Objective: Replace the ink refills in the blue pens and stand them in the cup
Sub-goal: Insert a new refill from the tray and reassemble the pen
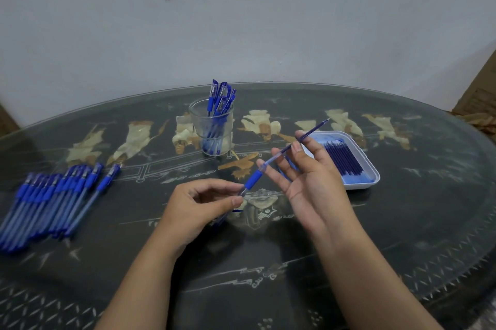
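Left hand point(206, 203): thumb and forefinger pinch the clear plastic pen barrel with the blue rubber grip point(252, 180) just below that grip, with the other fingers curled under. The barrel is tilted up to the right, so its open mouth faces the other hand.
Right hand point(308, 171): fingertips pinch the thin dark blue ink refill point(314, 129) near its middle, and the remaining fingers are spread loosely (a light hold, suited to steering so slim a rod).
Refill: its lower end sits in the barrel's mouth, in line with the barrel, and its writing tip points up and away. It looks full of ink, so it is probably a fresh one going in, though one frame cannot settle the direction.
Cup: the clear glass cup point(212, 128) stands at the far middle, well apart from both hands, with several blue pens upright in it, clip ends up.
Waiting pens: a row of blue pens point(53, 195) lies side by side at the left, within that hand's easy reach.
Tray: the white rectangular tray point(374, 172), just beyond the right hand, holds more dark refills laid parallel.
Surface: a dark glass-topped table with pale inlaid figures point(268, 289).
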Action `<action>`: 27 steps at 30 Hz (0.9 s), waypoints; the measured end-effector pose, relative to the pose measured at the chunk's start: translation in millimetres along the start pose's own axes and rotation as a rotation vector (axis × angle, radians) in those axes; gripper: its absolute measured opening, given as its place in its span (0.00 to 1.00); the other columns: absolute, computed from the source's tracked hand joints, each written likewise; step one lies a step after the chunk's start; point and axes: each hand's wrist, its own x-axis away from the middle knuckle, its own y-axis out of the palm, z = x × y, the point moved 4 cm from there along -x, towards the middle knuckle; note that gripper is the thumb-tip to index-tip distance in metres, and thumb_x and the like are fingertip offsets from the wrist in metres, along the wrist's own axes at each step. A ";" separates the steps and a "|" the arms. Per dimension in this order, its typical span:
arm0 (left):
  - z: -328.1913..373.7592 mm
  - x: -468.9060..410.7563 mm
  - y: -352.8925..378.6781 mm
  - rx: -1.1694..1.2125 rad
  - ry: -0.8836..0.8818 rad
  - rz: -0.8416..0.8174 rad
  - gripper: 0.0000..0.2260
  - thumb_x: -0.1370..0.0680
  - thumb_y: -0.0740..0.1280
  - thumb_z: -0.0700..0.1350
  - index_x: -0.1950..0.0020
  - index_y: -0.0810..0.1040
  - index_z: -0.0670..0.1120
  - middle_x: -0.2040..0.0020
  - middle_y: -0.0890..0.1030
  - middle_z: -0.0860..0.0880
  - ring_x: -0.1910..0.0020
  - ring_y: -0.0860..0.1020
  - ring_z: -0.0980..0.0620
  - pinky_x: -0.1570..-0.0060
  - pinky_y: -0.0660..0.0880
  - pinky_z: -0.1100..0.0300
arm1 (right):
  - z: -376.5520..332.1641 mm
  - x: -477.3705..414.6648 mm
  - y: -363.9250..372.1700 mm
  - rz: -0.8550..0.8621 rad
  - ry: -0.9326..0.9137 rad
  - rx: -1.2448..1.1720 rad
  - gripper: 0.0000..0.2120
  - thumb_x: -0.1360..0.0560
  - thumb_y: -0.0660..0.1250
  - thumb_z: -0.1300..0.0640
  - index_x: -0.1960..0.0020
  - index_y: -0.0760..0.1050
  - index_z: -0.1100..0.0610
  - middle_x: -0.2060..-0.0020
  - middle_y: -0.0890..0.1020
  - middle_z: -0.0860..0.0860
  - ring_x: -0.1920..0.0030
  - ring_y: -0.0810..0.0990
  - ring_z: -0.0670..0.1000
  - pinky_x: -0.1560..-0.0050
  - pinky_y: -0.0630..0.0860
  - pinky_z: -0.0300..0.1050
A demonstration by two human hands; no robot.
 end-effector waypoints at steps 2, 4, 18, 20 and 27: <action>-0.5 -0.2 -0.5 -0.005 -0.003 0.002 0.10 0.34 0.73 0.29 0.55 0.84 0.38 0.59 0.85 0.40 0.64 0.82 0.55 0.63 0.76 0.69 | -1.2 1.3 1.4 -0.003 -0.013 0.029 0.10 0.20 0.60 0.66 0.41 0.74 0.59 0.57 0.76 0.57 0.59 0.83 0.53 0.59 0.83 0.57; 0.0 0.3 -0.7 -0.012 -0.002 0.001 0.09 0.34 0.74 0.30 0.56 0.85 0.40 0.59 0.85 0.41 0.64 0.83 0.55 0.62 0.77 0.68 | -3.3 3.1 3.3 -0.012 -0.041 0.070 0.09 0.20 0.60 0.66 0.42 0.74 0.59 0.58 0.76 0.56 0.59 0.83 0.52 0.59 0.83 0.57; 1.5 0.9 -4.0 -0.082 -0.025 -0.009 0.09 0.34 0.76 0.35 0.59 0.87 0.48 0.58 0.86 0.45 0.60 0.83 0.53 0.58 0.78 0.65 | -8.4 8.0 9.4 -0.051 -0.169 0.361 0.08 0.19 0.60 0.64 0.42 0.74 0.57 0.55 0.77 0.54 0.57 0.83 0.50 0.54 0.83 0.57; 1.5 0.8 -4.4 -0.097 -0.025 -0.012 0.09 0.34 0.76 0.34 0.58 0.87 0.47 0.59 0.86 0.45 0.60 0.83 0.54 0.59 0.77 0.67 | -8.3 7.5 9.5 -0.053 -0.197 0.432 0.08 0.19 0.60 0.64 0.42 0.73 0.56 0.53 0.77 0.54 0.56 0.83 0.49 0.54 0.83 0.57; 0.6 -0.1 -3.5 -0.068 -0.021 -0.013 0.09 0.32 0.75 0.32 0.56 0.86 0.44 0.59 0.86 0.45 0.61 0.83 0.55 0.59 0.76 0.69 | -1.3 5.5 6.0 -0.068 -0.150 0.400 0.09 0.19 0.59 0.65 0.40 0.71 0.61 0.64 0.81 0.53 0.59 0.84 0.51 0.49 0.82 0.54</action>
